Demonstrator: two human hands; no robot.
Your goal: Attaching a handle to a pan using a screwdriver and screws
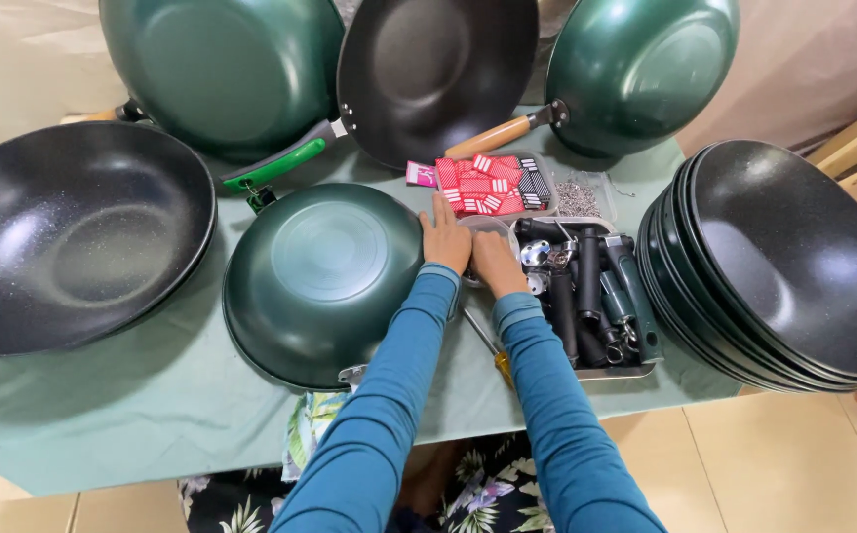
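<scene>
Green wok [322, 281] is lying upside down on the green cloth [152, 415], its glossy round base facing up. Left hand [445, 237] is resting flat and unclenched against its rim; right hand [497, 263], fingers curled, is touching a small clear container [485, 226] beside the metal tray [614, 369].

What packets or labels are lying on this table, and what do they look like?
Red packets: small flat rectangles with white markings, heaped in a clear tray behind the hands.
Striped packets: black and white, at the heap's right edge.
Pink packet: small, left of the heap.
Clear bag: holds small metal bits, right of the heap.
No screens or signs.
</scene>
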